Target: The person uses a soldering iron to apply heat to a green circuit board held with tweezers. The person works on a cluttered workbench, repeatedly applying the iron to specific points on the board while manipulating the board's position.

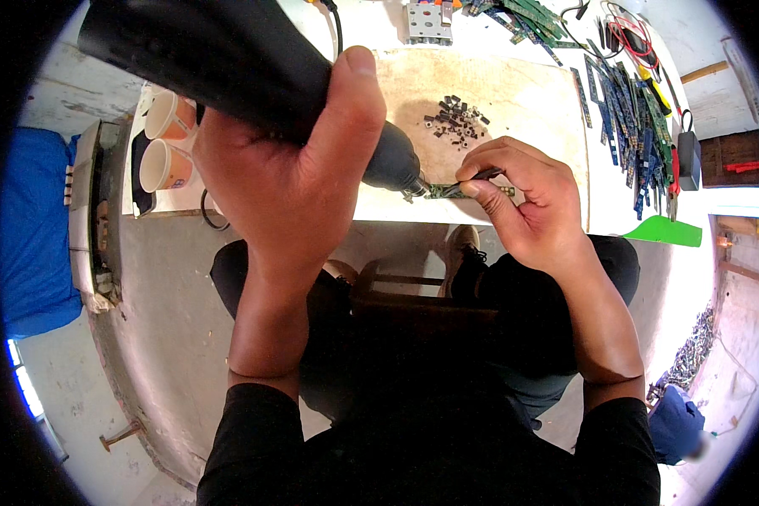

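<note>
My left hand [287,173] is wrapped round a thick black heat gun [219,63], its thumb along the body. The gun's narrow metal nozzle points down to the right, close to the left end of a thin green circuit board strip [437,191] at the table's front edge. My right hand [531,202] pinches dark tweezers [486,174] between thumb and fingers, with their tips over the strip. Whether the tips grip a part is too small to tell. Beyond the hands, small black components [455,121] lie in a loose pile on a tan board [523,93].
Two paper cups [167,166] stand at the table's left. Many circuit board strips [628,114] are heaped on the right, near red-handled pliers [674,181] and a green sheet [666,231]. A metal block [428,24] sits at the back. A stool [405,287] is below.
</note>
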`<action>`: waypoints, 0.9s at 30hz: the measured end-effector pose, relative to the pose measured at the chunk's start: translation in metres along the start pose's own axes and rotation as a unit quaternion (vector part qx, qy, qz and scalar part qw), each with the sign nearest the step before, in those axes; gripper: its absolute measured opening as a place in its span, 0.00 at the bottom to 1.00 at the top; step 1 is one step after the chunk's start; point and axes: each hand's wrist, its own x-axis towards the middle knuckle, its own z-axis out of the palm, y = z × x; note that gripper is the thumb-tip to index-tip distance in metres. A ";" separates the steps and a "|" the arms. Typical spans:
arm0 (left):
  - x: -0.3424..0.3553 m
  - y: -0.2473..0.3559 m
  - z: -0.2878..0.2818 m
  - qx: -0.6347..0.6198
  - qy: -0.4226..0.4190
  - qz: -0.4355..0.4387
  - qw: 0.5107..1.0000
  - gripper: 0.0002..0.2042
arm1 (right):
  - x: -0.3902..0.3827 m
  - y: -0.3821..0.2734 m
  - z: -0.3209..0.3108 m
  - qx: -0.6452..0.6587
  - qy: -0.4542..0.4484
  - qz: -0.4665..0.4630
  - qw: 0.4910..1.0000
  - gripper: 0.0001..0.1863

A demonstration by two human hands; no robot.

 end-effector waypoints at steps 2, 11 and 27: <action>0.001 -0.006 -0.004 0.010 -0.017 0.008 1.000 0.06 | 0.000 0.000 0.000 0.003 0.001 -0.001 1.000 0.05; 0.003 -0.012 -0.010 0.007 -0.060 0.048 0.997 0.04 | 0.001 0.001 0.001 0.002 0.001 -0.021 1.000 0.06; 0.003 -0.011 -0.012 -0.013 -0.066 0.039 0.997 0.03 | 0.000 -0.001 0.001 -0.016 -0.001 -0.030 0.999 0.06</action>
